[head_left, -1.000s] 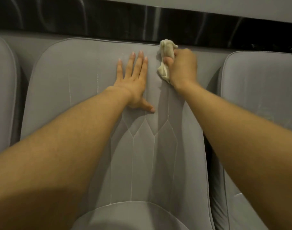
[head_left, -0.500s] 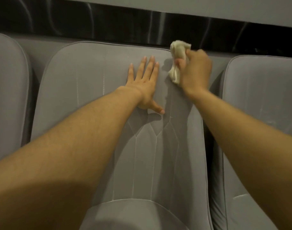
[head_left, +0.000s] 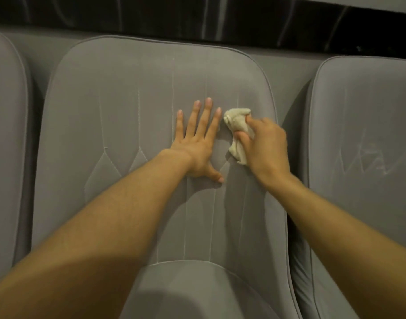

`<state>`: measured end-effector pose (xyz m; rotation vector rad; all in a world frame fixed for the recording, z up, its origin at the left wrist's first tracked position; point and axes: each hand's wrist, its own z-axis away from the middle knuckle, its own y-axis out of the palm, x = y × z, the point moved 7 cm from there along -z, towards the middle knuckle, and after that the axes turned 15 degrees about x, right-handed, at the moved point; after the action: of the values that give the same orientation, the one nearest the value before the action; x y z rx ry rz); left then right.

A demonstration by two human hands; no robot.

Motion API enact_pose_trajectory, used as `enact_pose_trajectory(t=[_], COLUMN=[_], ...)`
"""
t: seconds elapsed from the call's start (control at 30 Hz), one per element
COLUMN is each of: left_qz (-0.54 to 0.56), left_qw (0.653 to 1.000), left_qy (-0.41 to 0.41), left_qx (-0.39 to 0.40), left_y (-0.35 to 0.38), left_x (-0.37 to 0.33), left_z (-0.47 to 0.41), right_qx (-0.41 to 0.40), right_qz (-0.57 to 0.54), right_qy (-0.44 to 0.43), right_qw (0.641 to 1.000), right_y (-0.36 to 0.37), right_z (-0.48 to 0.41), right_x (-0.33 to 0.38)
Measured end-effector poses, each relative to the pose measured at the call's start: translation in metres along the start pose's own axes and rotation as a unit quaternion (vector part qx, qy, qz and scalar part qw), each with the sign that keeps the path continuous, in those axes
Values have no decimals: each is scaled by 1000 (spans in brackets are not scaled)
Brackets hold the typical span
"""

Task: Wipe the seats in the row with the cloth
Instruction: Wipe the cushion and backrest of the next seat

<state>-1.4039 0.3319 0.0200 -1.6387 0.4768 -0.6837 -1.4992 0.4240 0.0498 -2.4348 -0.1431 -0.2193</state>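
At the far left, a grey fabric seat back with a rounded corner shows only in part, and a dark gap parts it from its neighbour. The middle grey upholstered seat back fills most of the view. Its covering is matte and soft-looking, with piping round the curved top edge. Pale stitched seams run down it and fork into pointed panels. Its upper left area lies bare and open.

The left hand rests flat near the middle of this back. Its fingers are straight and slightly spread, the thumb is out to the side, and it holds nothing.

Just beside its index finger, the small cream-coloured crumpled cloth is pressed against the right half of the same back, well below the top edge. The right hand grips the cloth, bunching it between thumb and curled fingers.

Past a narrow shadowed gap stands another grey fabric seat back, marked with faint whitish scuffs. A glossy black band runs behind the row. Below, a rounded grey cushion bulges forward.
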Motion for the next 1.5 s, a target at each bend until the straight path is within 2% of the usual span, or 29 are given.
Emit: enact_pose_trajectory(t=[0.1, 0.2, 0.33, 0.4, 0.5, 0.63, 0.73, 0.8, 0.9, 1.03, 1.1, 1.2, 1.3, 1.33, 1.4, 1.5], left_qz=[14, 16, 4, 3, -8, 7, 18, 16, 11, 21, 27, 41, 47, 43, 39, 45], left_qw=[1000, 1000, 1000, 1000, 999, 997, 996, 996, 997, 996, 995, 994, 994, 994, 995, 996], left_qy=[-1, -1, 7, 6, 7, 10, 11, 13, 13, 13, 16, 20, 19, 19, 20, 17], left_qx=[14, 20, 12, 17, 43, 77, 82, 82, 74, 87, 98, 101, 99, 98, 91, 78], left_y=[10, 20, 35, 44, 57, 72, 81, 86, 95, 111, 117, 123, 129, 130, 133, 133], left_x=[-5, -7, -9, -10, -11, -11, -13, -14, -14, -15, -17, -20, -22, -22, -22, -22], left_z=[2, 2, 9, 13, 23, 32, 33, 34, 36, 43, 46, 49, 48, 48, 48, 48], right_qx=[-29, -9, 50, 85, 100, 66, -18, -40, -5, 115, 129, 76, -54, -68, -52, 49], right_qz=[9, 34, 36, 91, 110, 45, -17, -32, 10, 88, 100, 42, -43, -54, -45, -29], right_qy=[22, 52, 16, 7, 15, 12, 55, 79, 65, 54, 37, 40, 126, 153, 152, 121], right_qw=[999, 998, 998, 992, 989, 997, 998, 996, 998, 988, 986, 995, 990, 984, 986, 991], right_y=[-18, -7, 42, 69, 82, 59, 30, 28, 55, 100, 104, 82, 41, 35, 41, 71], right_z=[-9, -4, 74, 118, 138, 128, 104, 102, 146, 220, 229, 210, 177, 172, 182, 231], right_x=[-6, -19, -15, -13, -12, -6, -17, -26, -24, -23, -21, -16, -32, -38, -40, -34])
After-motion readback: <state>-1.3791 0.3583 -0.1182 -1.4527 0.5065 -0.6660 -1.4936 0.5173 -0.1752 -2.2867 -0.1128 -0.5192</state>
